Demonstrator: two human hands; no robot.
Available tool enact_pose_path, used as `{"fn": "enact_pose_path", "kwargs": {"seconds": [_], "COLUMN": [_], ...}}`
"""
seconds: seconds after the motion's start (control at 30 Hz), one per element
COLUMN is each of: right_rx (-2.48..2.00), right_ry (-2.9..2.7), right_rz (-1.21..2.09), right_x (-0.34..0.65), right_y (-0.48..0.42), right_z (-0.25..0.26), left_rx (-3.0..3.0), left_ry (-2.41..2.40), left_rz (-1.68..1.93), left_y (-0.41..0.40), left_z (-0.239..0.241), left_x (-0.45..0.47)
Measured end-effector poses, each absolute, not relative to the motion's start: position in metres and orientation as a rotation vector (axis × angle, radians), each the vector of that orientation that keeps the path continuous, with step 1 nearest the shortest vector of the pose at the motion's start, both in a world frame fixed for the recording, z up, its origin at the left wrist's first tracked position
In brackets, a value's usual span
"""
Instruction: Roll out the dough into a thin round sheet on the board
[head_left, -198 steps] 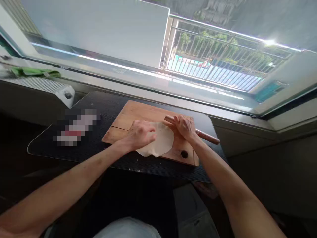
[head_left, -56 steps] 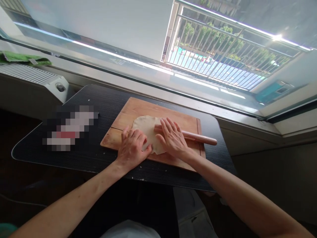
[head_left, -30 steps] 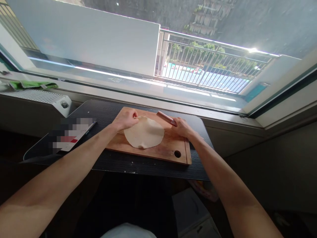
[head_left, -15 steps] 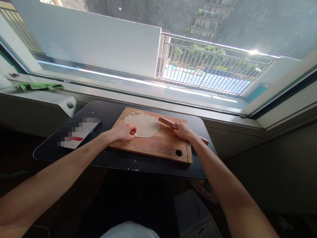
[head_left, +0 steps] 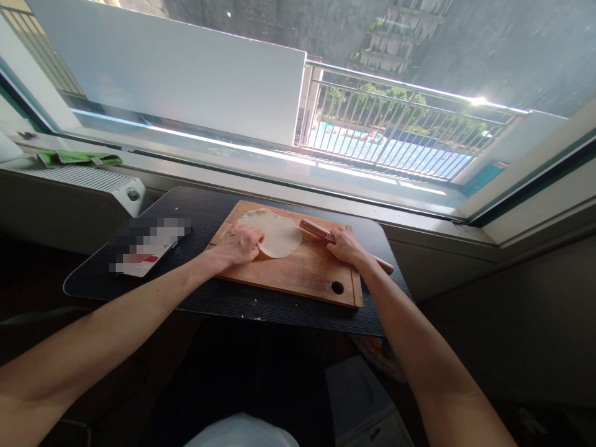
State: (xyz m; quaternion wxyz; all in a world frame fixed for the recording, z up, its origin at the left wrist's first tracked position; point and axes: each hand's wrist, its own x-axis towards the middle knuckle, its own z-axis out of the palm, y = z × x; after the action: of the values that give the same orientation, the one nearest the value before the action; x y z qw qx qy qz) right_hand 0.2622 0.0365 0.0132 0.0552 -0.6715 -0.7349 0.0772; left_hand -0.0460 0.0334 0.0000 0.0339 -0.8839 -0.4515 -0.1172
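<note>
head view: our left hand (head_left: 241,244) pinches the edge of the dough sheet (head_left: 282,235) on the cutting board (head_left: 293,274), our right hand (head_left: 344,244) grips the rolling pin (head_left: 315,230); tugging too hard could tear it.

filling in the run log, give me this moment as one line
left hand: at dough sheet, near-left edge; right hand: gripping rolling pin; dough sheet: on cutting board; cutting board: on black table
</note>
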Motion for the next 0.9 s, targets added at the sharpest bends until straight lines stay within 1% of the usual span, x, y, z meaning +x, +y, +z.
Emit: {"fn": "enact_pose_path", "kwargs": {"seconds": [0.27,0.47,0.63,0.77,0.9], "right_rx": [-2.026,-2.031,-1.993,-1.935,-1.772], "right_ry": [-2.245,-2.214,-2.233,-2.281,-2.410], "right_rz": [0.223,0.207,0.215,0.264,0.257], "right_x": [0.263,0.263,0.267,0.265,0.250], "right_y": [0.039,0.039,0.040,0.037,0.031], "right_z": [0.009,0.007,0.006,0.012,0.021], "left_rx": [-2.715,-2.831,-2.916,-2.881,-2.875], "left_ry": [-1.284,-1.186,-0.991,-1.104,-1.180], "left_rz": [-0.464,-0.386,-0.341,-0.282,-0.338], "left_y": [0.028,0.028,0.021,0.004,-0.009], "left_z": [-0.003,-0.002,0.005,0.007,0.010], "left_x": [-0.062,-0.062,-0.076,-0.089,-0.064]}}
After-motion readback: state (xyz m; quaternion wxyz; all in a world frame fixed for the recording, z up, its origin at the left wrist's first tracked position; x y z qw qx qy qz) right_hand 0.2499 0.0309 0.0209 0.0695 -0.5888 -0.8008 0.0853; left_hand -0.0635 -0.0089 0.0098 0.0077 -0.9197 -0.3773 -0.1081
